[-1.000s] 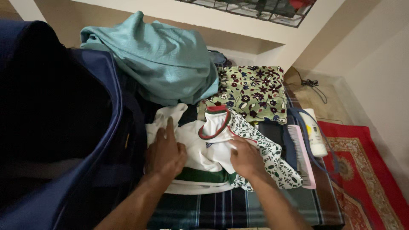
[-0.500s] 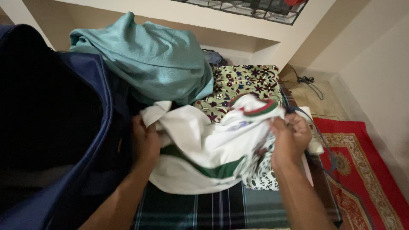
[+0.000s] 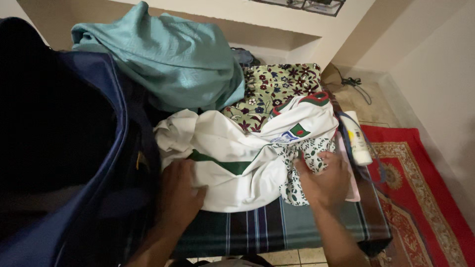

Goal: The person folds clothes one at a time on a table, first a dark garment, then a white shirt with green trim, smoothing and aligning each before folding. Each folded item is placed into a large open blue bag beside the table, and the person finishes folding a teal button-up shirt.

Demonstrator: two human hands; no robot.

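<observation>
You work on a low surface covered with a dark plaid cloth (image 3: 297,225), in a corner of pale walls, with tiled floor showing under its front edge. Take the white jersey (image 3: 237,158) with green stripe as landmark; it lies bunched in the middle of this cloth.

Far left of the jersey, a big navy bag (image 3: 64,148) stands open and its wall blocks the whole left side. Behind the jersey, to the left, a teal garment (image 3: 168,59) is heaped up. Your left hand (image 3: 180,190) presses on the jersey's near left edge, fingers together and flat on the fabric. Behind the jersey, to the right, lies a floral cloth (image 3: 277,86) in green and maroon. Your right hand (image 3: 324,178) is at the jersey's right edge, fingers curled on a white cloth with dark leaf print (image 3: 302,163) that lies partly under the jersey. Just right of that, a white bottle (image 3: 357,138) lies on the surface. Farther right, a red patterned rug (image 3: 420,188) covers the floor.
</observation>
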